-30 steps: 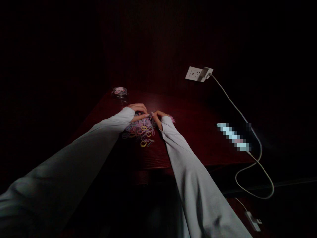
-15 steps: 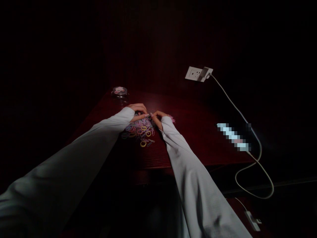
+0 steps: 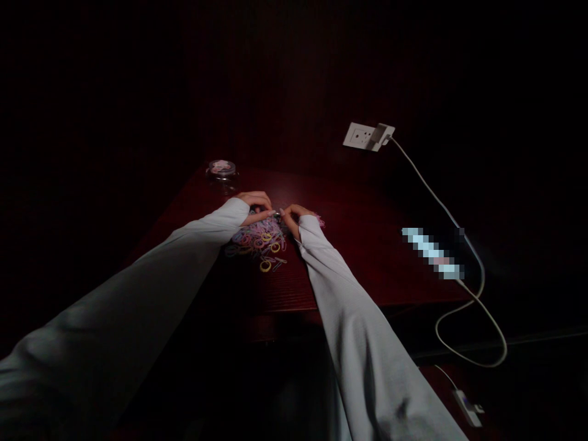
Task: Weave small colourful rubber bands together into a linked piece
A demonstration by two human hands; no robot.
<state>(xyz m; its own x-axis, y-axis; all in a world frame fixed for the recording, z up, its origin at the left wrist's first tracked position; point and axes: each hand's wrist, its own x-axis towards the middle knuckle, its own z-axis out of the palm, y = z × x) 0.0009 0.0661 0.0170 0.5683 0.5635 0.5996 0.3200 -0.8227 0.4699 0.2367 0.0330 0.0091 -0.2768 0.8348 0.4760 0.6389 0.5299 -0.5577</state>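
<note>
A heap of small hair ties and hair clips point(image 3: 260, 236) in pink, purple, blue and yellow lies on the dark red table point(image 3: 358, 269). My left hand point(image 3: 257, 205) is over the far side of the heap, thumb and fingers drawn together. Close on its right, my right hand point(image 3: 293, 215) is closed in a pinch. The fingertips of both nearly meet at a tiny shiny piece, too small and dark to name. A yellow hair tie point(image 3: 265, 266) lies at the near edge. Behind my right wrist shows a bunch of pink pieces point(image 3: 320, 220), partly hidden.
A clear lidded jar point(image 3: 223, 171) stands at the table's far left. On the wall is a white socket point(image 3: 361, 136) with a plugged-in charger point(image 3: 382, 136). Its cable point(image 3: 427, 180) loops past a blurred-out device point(image 3: 432, 252) at the right. A white power strip point(image 3: 467, 407) lies lower down.
My fingertips have parted slightly, and a small shiny piece shows between them. The hands and the heap otherwise stay in place.
</note>
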